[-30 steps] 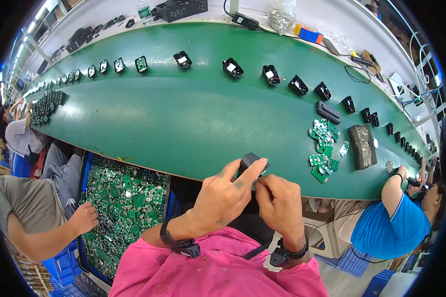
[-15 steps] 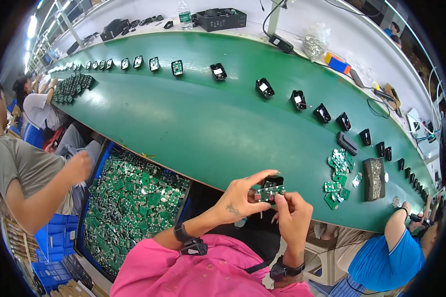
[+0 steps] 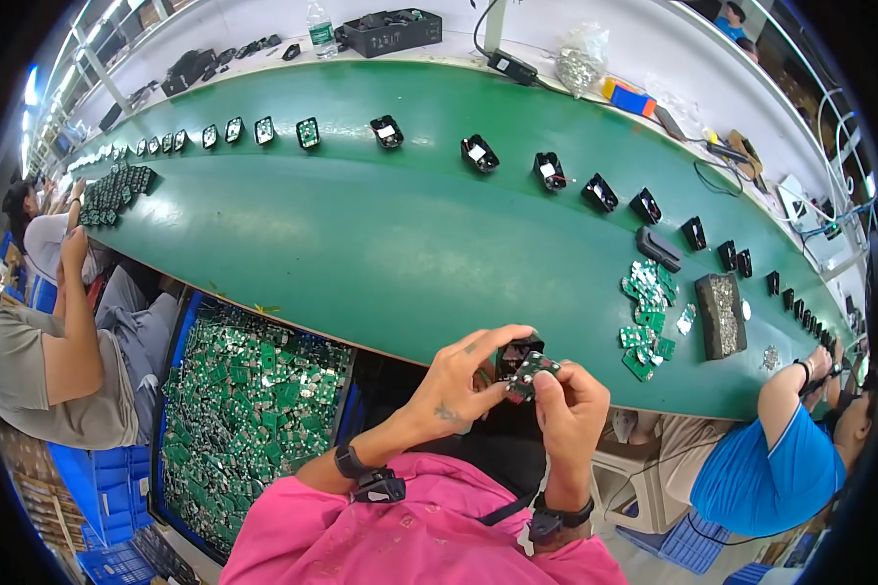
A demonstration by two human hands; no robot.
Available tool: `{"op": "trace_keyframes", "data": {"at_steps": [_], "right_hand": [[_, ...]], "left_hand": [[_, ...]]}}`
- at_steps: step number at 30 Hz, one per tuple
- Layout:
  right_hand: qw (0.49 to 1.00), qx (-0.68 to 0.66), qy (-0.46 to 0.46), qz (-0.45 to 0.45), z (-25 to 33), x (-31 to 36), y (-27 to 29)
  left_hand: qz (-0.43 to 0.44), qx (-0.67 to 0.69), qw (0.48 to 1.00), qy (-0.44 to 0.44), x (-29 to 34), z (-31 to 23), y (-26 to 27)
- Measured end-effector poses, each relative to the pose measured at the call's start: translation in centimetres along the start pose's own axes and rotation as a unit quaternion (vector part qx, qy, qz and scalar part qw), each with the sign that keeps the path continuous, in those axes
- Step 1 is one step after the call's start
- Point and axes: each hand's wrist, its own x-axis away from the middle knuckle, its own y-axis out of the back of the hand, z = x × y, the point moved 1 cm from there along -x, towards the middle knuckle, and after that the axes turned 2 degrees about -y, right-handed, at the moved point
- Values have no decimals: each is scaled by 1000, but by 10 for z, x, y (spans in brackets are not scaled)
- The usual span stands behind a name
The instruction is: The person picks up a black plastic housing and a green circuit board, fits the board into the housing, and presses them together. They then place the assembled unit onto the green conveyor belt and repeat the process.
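Just over the table's near edge, my left hand [image 3: 453,386] grips a small black plastic housing [image 3: 515,353], its thumb and forefinger spread round the sides. A green circuit board [image 3: 535,369] is pinched between the thumb and fingers of my right hand [image 3: 575,408]. The board tilts against the housing's open side; whether it sits partly inside is hidden by my fingers. Loose green circuit boards [image 3: 648,322] lie in a pile on the table, beyond my right hand.
Black housings [image 3: 479,153] run in a curved row along the green table [image 3: 361,244]. A dark block [image 3: 720,314] stands right of the loose boards, near a closed black case [image 3: 659,250]. A blue-edged bin [image 3: 254,409] full of boards is at lower left. Co-workers sit on both sides.
The circuit board has turned from lying level to a steeper tilt against the housing. The view has shifted slightly right. The left co-worker's arm has moved toward the table.
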Motion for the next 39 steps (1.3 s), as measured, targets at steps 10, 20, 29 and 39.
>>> {"op": "trace_keyframes", "data": {"at_steps": [10,20,29,39], "right_hand": [[995,102,-14,-3,8,3,5],[987,158,3,-33,12,6,3],[982,179,-12,-54,12,4,8],[969,234,23,-74,-1,0,-7]], "left_hand": [[-15,-41,996,-84,4,-4,-9],[50,181,981,42,11,-2,-8],[-44,106,993,38,12,0,-27],[-82,67,993,54,5,2,-34]]}}
